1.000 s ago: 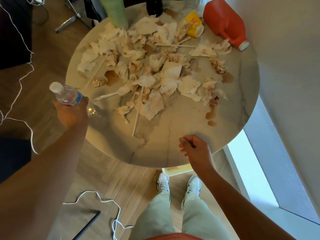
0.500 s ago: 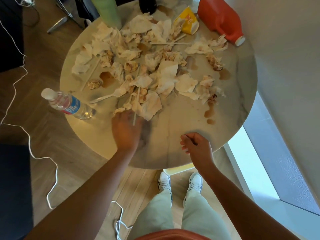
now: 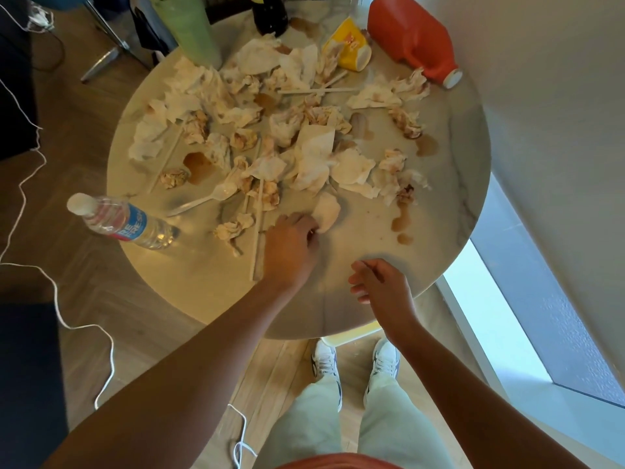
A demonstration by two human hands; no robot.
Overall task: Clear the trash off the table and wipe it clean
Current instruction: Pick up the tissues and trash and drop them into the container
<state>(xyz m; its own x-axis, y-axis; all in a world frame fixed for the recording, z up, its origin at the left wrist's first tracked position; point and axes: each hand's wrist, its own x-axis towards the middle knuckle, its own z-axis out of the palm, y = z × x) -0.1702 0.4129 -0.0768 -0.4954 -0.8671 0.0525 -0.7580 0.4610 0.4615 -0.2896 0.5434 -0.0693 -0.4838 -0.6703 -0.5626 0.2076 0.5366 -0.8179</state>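
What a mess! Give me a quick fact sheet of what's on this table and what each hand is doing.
table: round, marble-look
trash: crumpled stained napkins, straws, plastic spoon
spills: brown puddles
water bottle: lying at the left edge
yellow cup: tipped over, far side
red jug: lying on its side by the wall
left hand: grips a napkin wad
right hand: loosely curled, holds nothing, near edge

Wood floor (image 3: 101,299), white wall (image 3: 541,96), bright window (image 3: 507,333).
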